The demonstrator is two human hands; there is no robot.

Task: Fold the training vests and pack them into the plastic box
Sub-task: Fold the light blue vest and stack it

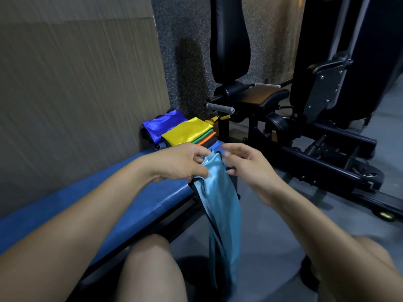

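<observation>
A light blue vest (220, 205) with dark trim hangs from my left hand (185, 163), which pinches its top edge above the end of the blue bench (139, 192). The cloth drops past the bench edge toward the floor. My right hand (246, 163) hovers just right of the vest's top, fingers loosely spread, holding nothing that I can see. At the bench's far end lies a folded stack with a yellow vest (187, 131) on top and green, orange and dark layers under it. A royal blue vest (163, 125) lies beside the stack. No plastic box is in view.
A cardboard sheet (76, 83) leans along the left behind the bench. A black gym machine (294, 118) with seat, handles and floor rails fills the right and back. My bare knees are at the bottom, over grey floor (272, 225).
</observation>
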